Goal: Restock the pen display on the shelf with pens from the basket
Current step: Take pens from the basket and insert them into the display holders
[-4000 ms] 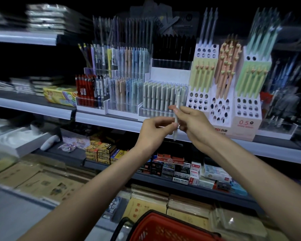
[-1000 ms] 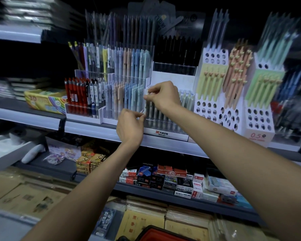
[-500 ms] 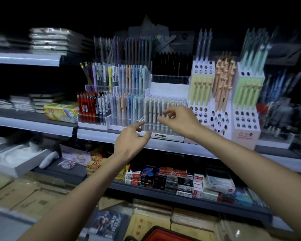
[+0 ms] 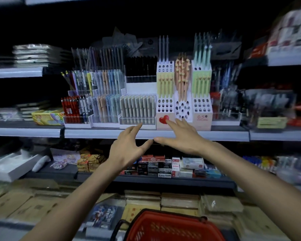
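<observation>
The pen display [image 4: 111,105], tiered clear trays packed with upright pens, stands on the grey shelf [image 4: 224,134] at mid-view. Its front right tray holds a full row of pale grey pens [image 4: 137,106]. Just right of it stands a white holed stand [image 4: 183,108] with yellow, peach and green pens. The left hand [image 4: 127,148] and right hand [image 4: 182,136] hover before the shelf edge, fingers spread and released, holding nothing, thumbs nearly meeting. The red basket [image 4: 172,226] sits at the bottom edge, its contents indistinct.
</observation>
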